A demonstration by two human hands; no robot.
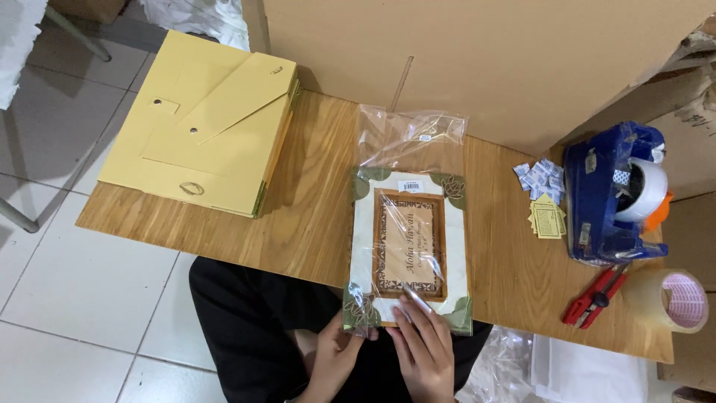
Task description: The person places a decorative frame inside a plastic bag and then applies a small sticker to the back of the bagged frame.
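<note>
Holding the near end of the flat framed card with green leaf corners and a brown inner panel, we have it lying on the wooden counter, partly over the near edge, inside a clear plastic bag whose open end reaches away from us. Our left hand pinches the near left corner, fingers closed on it; our right hand lies flat on the near edge, fingers spread and pressing, not clamped. We judge the step to be seating the card fully in the bag. The next move calls for a smooth, flat bag and a neat fold of the loose end. To the right stand a blue tape dispenser, a red cutter and a clear tape roll; a stack of yellow folders lies at the far left.
</note>
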